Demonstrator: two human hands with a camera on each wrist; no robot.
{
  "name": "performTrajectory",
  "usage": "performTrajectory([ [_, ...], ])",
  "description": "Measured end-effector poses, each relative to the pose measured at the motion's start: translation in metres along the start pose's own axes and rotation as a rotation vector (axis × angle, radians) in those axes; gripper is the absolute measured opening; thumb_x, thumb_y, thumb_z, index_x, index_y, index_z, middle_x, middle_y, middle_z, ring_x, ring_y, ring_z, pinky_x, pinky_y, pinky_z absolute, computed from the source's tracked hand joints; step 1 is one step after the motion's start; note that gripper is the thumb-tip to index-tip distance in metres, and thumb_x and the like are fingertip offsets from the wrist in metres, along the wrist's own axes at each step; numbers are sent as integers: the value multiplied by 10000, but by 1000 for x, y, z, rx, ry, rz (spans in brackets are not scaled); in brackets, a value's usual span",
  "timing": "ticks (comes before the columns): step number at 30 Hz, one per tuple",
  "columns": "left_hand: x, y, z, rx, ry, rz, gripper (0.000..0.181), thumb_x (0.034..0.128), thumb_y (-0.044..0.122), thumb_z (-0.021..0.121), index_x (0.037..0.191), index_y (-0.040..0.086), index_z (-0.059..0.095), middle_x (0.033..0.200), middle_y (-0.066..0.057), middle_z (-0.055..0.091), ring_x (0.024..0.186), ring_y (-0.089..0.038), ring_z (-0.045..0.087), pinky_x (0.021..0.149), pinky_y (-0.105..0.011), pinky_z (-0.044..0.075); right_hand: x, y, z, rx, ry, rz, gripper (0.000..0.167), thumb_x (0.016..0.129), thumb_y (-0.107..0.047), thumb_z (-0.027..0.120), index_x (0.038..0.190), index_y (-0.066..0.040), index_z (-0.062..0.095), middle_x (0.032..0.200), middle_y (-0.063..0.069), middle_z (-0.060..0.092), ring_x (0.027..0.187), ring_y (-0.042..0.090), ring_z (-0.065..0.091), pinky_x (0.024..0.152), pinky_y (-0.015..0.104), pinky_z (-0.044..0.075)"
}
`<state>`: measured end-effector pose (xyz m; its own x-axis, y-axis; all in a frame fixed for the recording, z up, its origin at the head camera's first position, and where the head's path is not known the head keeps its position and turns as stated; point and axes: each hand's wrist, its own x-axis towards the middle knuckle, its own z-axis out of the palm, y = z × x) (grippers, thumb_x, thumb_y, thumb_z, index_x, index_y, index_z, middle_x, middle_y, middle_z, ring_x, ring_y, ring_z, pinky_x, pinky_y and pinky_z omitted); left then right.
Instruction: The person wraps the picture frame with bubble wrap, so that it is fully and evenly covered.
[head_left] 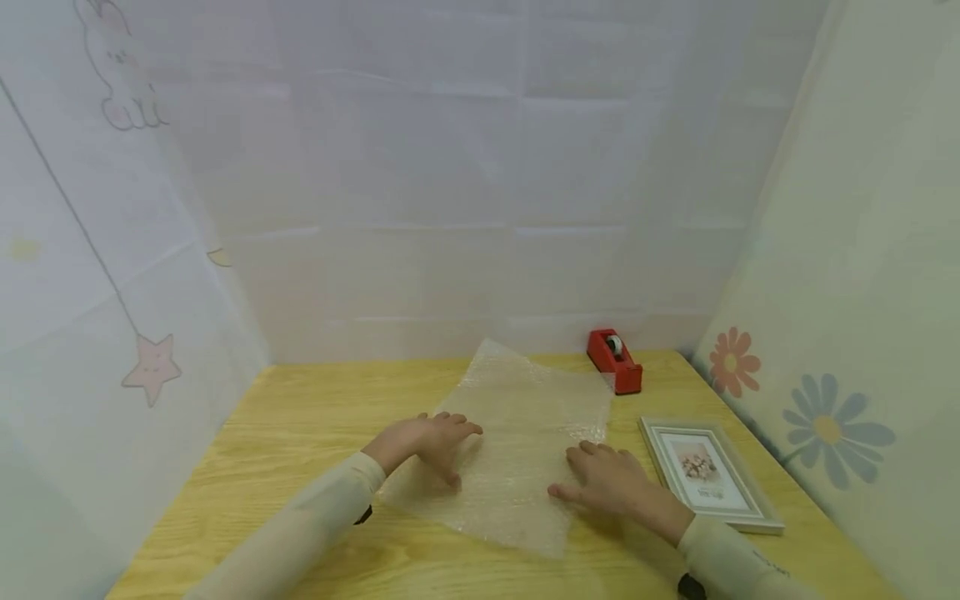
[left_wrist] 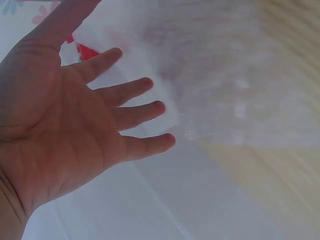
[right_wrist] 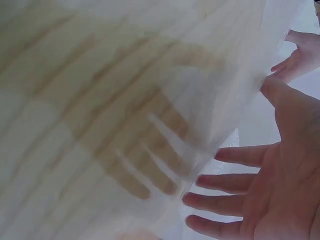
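Note:
A sheet of clear bubble wrap (head_left: pixel 517 417) lies spread on the wooden table, set at an angle. Over its left edge, my left hand (head_left: pixel 431 442) is held palm down with thumb and fingers apart. My right hand (head_left: pixel 607 483) is at the sheet's right edge, its fingers extended. In the left wrist view the left hand (left_wrist: pixel 75 115) shows spread fingers and a bare palm beside the bubble wrap (left_wrist: pixel 215 75). The right wrist view has the right hand's (right_wrist: pixel 280 175) straight fingertips at the film's edge; whether they press on it I cannot tell.
A white picture frame (head_left: pixel 660 454) with a flower print lies right of the right hand. Behind the sheet's far right corner stands a red tape dispenser (head_left: pixel 630 379). Pale printed cloth walls (head_left: pixel 420 283) enclose the table (head_left: pixel 300 417) at the back and sides.

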<state>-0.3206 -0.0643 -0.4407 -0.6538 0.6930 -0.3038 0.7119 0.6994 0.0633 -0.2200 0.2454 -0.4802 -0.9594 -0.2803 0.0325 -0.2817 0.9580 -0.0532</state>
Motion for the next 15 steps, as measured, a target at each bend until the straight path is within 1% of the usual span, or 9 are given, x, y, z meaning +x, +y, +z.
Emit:
performTrajectory([
  [2,3,6,-7,-21,8,-33,930,833,533,813,1586,221,365,1576,-94,380,1424,-347,370,1082,-621,330,0,3,-3,12,20,-5,787,887,-759,561,1290,-92,675,1301,143,631,1165,359,605,890,616,470],
  [3,5,9,-10,-34,22,-38,913,857,521,795,1593,210,353,1576,-106,383,1423,-349,377,1084,-604,339,-1,5,-5,24,30,-2,778,895,-742,571,1303,-87,671,1322,151,624,1188,364,595,923,626,450],
  [5,10,17,-15,-73,62,-34,865,910,485,752,1608,208,323,1575,-114,387,1413,-341,398,1077,-575,363,-3,10,-9,39,61,10,760,903,-710,595,1317,-76,668,1336,152,623,1209,369,588,966,626,426],
  [7,15,27,-20,-114,115,-17,826,949,447,719,1617,204,297,1565,-122,401,1379,-333,443,1042,-552,408,-7,16,-16,47,94,29,725,905,-671,628,1312,-73,675,1308,143,644,1176,365,611,971,616,430],
  [10,24,42,-26,-176,180,8,809,980,413,686,1630,200,253,1558,-123,412,1354,-313,477,1012,-533,441,-12,27,-28,25,155,41,644,912,-611,663,1268,-76,702,1232,119,687,1093,357,654,946,593,463],
  [13,34,58,-26,-228,235,21,789,988,403,671,1626,192,258,1537,-117,448,1349,-291,487,1002,-530,452,-19,40,-38,10,215,33,560,919,-527,700,1228,-59,718,1163,116,713,1035,362,675,907,586,489],
  [15,43,70,-23,-259,278,26,751,991,385,662,1611,178,291,1510,-110,484,1347,-272,491,996,-505,464,-24,51,-43,-3,268,16,508,918,-470,720,1194,-43,731,1119,125,725,987,360,691,828,548,535],
])
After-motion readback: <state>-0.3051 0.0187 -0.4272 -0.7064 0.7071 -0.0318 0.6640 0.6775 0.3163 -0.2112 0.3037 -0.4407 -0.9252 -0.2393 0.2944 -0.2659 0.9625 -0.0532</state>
